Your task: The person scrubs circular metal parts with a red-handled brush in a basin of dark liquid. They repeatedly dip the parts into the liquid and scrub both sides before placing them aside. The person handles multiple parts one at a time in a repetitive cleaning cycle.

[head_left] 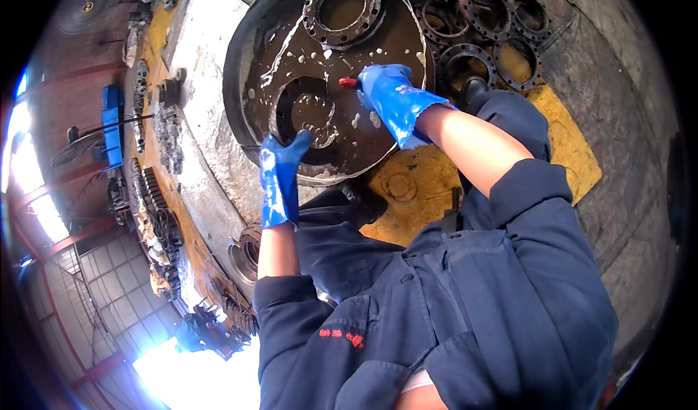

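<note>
A round tub (234, 83) of murky brown liquid with floating foam stands in front of me. One dark metal flange ring (286, 105) lies partly under the liquid. At its near left edge is my left hand (280, 174) in a blue rubber glove, fingers and thumb gripping the rim. My right hand (389, 94), gloved the same way, is closed over the liquid right of that ring. From its fist sticks out the red end of a tool (348, 82); the rest is hidden, so its kind is unclear. Another flange ring (311, 14) with bolt holes sits at the tub's far side.
Several dark flange rings (486, 10) are piled right of the tub, partly on a yellow board (563, 130). More rings (249, 250) stand on the floor beside my left forearm. Metal parts (156, 199) line the left, near a blue object (112, 126).
</note>
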`<state>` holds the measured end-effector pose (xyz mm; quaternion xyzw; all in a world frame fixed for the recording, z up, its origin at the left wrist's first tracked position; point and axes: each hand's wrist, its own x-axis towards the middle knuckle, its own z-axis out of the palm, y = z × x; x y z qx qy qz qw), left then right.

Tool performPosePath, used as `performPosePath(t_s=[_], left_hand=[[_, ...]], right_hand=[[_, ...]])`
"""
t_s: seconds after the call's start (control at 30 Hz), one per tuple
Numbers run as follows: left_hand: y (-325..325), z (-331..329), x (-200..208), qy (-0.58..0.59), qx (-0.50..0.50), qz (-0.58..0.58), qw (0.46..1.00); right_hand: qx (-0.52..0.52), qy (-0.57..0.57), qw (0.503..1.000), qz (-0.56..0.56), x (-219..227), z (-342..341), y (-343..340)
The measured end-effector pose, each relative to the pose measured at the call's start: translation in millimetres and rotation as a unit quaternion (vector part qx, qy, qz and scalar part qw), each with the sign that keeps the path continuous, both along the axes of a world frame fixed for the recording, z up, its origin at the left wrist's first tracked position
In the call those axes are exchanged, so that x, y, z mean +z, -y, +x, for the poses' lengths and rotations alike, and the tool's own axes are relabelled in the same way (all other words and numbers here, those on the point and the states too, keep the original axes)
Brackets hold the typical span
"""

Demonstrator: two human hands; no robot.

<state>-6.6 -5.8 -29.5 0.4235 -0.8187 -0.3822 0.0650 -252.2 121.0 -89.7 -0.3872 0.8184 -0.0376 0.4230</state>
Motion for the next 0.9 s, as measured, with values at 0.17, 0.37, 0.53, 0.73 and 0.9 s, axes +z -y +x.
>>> performPosePath(t_s=[0.17,0.37,0.53,0.73,0.9], left_hand=[[-8.7,16.0,-10.3,-0.037,-0.021,-0.025,0.999],[10.7,40.4,-53.0,-0.01,0.025,-0.032,0.999],[58.9,45.7,-126.7,-0.191,-0.003,0.118,0.974],[30.4,27.4,-88.5,-0.057,-0.034,0.043,0.997],[-1.8,47.2,-29.6,-0.143,-0.006,0.037,0.989]], right_hand=[[-0.239,0.145,0.936,-0.215,-0.6,1.8,-16.6],[-0.094,0.334,0.819,-0.457,7.7,13.5,18.4],[-0.103,0.463,0.752,-0.459,62.9,92.4,3.2],[-0.122,0.382,0.793,-0.459,49.9,71.3,36.9],[-0.336,0.313,0.75,-0.477,31.4,62.0,49.5]])
